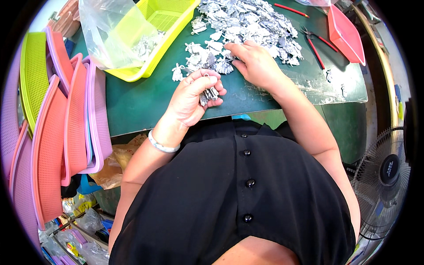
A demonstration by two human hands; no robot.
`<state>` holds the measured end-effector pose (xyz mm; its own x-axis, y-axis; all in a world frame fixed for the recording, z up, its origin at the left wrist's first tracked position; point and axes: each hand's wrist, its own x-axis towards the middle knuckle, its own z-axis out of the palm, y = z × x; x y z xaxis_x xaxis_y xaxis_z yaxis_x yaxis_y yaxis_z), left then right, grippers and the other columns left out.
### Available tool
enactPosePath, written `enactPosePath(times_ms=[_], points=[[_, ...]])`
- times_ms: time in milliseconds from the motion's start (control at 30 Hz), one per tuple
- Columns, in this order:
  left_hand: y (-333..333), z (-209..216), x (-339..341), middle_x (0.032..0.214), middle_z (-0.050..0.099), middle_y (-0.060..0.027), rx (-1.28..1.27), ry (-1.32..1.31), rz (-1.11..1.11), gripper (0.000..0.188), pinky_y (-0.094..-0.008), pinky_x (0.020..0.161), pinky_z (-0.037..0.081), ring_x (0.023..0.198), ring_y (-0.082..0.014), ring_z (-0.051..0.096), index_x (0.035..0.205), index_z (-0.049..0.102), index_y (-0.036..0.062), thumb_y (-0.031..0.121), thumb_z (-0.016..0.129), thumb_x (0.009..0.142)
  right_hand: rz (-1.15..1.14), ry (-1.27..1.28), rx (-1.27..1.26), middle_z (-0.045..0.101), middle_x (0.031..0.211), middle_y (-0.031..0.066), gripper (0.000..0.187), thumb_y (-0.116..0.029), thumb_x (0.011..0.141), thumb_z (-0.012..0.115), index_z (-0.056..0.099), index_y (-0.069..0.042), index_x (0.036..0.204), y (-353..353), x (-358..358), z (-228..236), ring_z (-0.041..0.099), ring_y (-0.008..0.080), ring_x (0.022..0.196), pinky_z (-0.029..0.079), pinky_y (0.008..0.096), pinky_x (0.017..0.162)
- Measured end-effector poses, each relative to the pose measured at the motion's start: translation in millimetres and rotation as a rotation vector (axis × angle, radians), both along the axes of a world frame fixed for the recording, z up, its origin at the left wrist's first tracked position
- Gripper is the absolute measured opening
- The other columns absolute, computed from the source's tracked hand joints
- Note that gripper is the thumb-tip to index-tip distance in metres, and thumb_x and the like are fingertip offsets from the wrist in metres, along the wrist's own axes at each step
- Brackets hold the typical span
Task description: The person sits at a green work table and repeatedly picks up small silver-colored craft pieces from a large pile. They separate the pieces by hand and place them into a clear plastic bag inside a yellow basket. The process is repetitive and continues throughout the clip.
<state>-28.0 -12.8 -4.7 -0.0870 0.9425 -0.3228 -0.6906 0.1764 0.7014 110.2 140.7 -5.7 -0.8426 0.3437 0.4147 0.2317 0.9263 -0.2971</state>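
Observation:
Several small silver metal castings [209, 95] are gripped in my left hand [191, 94], its fingers curled round them and the thumb pressed on top. A light bangle circles that wrist. My right hand [259, 66] rests at the near edge of a big heap of similar silver castings [251, 22] on the green table [145, 104]. Its thumb and index finger are apart, touching or just above the loose pieces [203, 57]; the other fingertips are partly hidden. What single shape each casting has is too small to tell.
A yellow-green plastic basket [152, 66] with a clear bag [115, 35] stands at the back left. Pliers with red handles [316, 42], a red pencil-like tool [291, 10] and a pink tray [345, 35] lie right. Stacked baskets [48, 154] crowd the left; a fan [384, 176] stands right.

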Motion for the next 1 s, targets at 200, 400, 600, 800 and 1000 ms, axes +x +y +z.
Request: enactPosePath(times_ms=[200, 400, 600, 800, 1000], points=[[1.3, 5.4, 2.1, 0.078, 0.059, -0.0063, -0.036, -0.009, 0.035, 0.018, -0.0286, 0.059, 0.052, 0.072, -0.0173, 0.06, 0.1, 0.052, 0.004, 0.009, 0.049, 0.083, -0.132, 0.231, -0.364, 0.062, 0.084, 0.008, 0.034, -0.003, 0.079, 0.057, 0.051, -0.006, 0.112, 0.0, 0.1, 2.7, 0.058, 0.0159, 0.068, 0.046, 0.0259, 0.064], [1.8, 1.6, 0.6, 0.08, 0.058, -0.0069, -0.064, -0.01, 0.038, 0.019, -0.0286, 0.057, 0.051, 0.075, -0.0205, 0.06, 0.1, 0.052, 0.0042, 0.015, 0.051, 0.084, -0.072, 0.3, -0.893, 0.06, 0.079, 0.0016, 0.03, -0.005, 0.083, 0.055, 0.05, 0.001, 0.111, -0.3, 5.9, 22.3, 0.053, 0.0065, 0.067, 0.043, 0.019, 0.062], [5.1, 2.1, 3.1, 0.077, 0.058, -0.007, -0.079, -0.117, -0.011, 0.019, -0.0284, 0.056, 0.05, 0.071, -0.0199, 0.06, 0.092, 0.054, 0.0037, 0.022, 0.051, 0.086, -0.024, 0.23, -1.068, 0.06, 0.078, 0.0017, 0.031, -0.006, 0.083, 0.056, 0.05, 0.001, 0.112, -12.7, 9.7, 38.9, 0.052, 0.0062, 0.066, 0.043, 0.0197, 0.062], [6.0, -1.8, 4.3, 0.079, 0.058, -0.0103, -0.077, -0.255, -0.13, 0.032, -0.0288, 0.055, 0.049, 0.073, -0.0234, 0.059, 0.091, 0.056, 0.0046, 0.034, 0.046, 0.087, 0.073, 0.225, -1.148, 0.06, 0.081, 0.0023, 0.032, -0.004, 0.083, 0.054, 0.049, 0.001, 0.114, -22.1, 10.9, 43.3, 0.053, 0.0067, 0.068, 0.044, 0.0201, 0.064], [6.7, 3.2, 7.7, 0.077, 0.06, -0.0082, -0.037, -0.275, -0.224, 0.025, -0.0297, 0.056, 0.05, 0.071, -0.021, 0.061, 0.092, 0.055, 0.0068, 0.03, 0.051, 0.085, 0.267, 0.264, -1.257, 0.06, 0.087, 0.0043, 0.037, 0.003, 0.081, 0.051, 0.046, 0.0, 0.117, -23.1, 12.6, 39.1, 0.055, 0.0083, 0.081, 0.044, 0.0216, 0.073]])
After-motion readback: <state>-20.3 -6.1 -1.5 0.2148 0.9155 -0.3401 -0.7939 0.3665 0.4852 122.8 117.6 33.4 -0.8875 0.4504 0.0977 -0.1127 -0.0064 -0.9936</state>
